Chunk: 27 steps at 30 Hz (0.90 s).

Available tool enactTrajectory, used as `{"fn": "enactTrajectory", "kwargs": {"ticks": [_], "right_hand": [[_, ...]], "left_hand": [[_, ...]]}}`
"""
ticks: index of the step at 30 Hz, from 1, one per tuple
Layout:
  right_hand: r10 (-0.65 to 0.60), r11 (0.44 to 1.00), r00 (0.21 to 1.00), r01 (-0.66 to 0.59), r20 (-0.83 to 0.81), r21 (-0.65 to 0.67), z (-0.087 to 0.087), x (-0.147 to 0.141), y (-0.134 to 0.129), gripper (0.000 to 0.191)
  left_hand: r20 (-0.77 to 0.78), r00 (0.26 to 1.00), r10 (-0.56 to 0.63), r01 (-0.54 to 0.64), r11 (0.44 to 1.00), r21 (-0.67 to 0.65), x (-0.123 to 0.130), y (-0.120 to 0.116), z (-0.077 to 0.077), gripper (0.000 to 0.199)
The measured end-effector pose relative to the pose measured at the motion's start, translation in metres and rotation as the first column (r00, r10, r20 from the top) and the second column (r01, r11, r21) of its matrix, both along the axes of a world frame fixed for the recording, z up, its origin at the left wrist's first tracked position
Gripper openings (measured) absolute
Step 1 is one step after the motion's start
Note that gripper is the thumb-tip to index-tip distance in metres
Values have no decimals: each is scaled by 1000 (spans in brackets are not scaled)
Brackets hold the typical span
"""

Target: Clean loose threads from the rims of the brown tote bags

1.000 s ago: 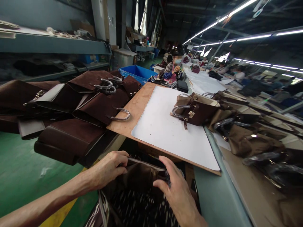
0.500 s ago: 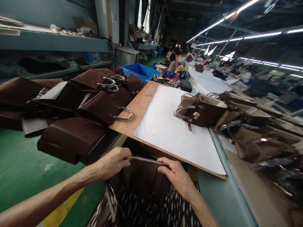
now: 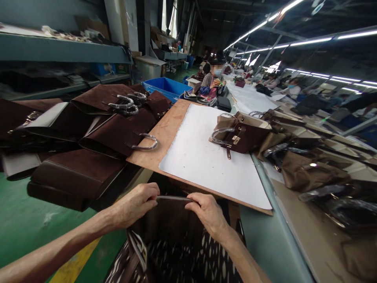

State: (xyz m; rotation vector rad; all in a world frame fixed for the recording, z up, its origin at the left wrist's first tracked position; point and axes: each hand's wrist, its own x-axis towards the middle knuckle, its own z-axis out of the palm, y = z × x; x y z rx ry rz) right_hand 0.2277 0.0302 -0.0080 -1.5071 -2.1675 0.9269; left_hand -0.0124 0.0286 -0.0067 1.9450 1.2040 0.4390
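At the frame's lower centre, the dark brown handbag (image 3: 173,220) is pinched along its top edge by the fingers of the left hand (image 3: 138,205) and right hand (image 3: 208,215) and, likely light and pliant, is probably best gripped at that firmer rim.

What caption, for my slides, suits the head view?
Left hand and right hand grip brown material near a board.

A dark brown, smooth-faced bag panel with a thin pale-grey top edge (image 3: 171,220) stands roughly upright over the person's patterned lap (image 3: 219,255), its edge pinched at two places and drawn nearly straight between them. Its lower part fades into shadow, hard to make out.
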Motion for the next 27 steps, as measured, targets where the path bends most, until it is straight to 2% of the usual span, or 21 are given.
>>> {"fn": "enactTrajectory", "kwargs": {"ticks": [4,10,13,16,18,27], "right_hand": [[-31,998,998,27,-62,-56,1,-1,1,12],[9,1000,999,-9,32,-19,1,-5,4,17],[68,994,985,-81,158,74,0,-6,5,19],[78,962,927,-166,366,216,0,-10,6,20],[69,944,888,-206,454,258,0,-15,7,20],[128,956,856,-240,500,167,8,-46,12,24]], "left_hand": [[4,999,38,-38,999,4,1,-1,-3,11],[-26,991,129,-129,992,15,-1,1,-9,12],[-54,989,139,-138,990,22,0,2,-11,11],[-69,987,147,-146,989,24,1,3,-14,9],[-71,985,155,-153,988,25,1,3,-16,8],[-59,984,170,-169,985,32,0,2,-17,7]]}}
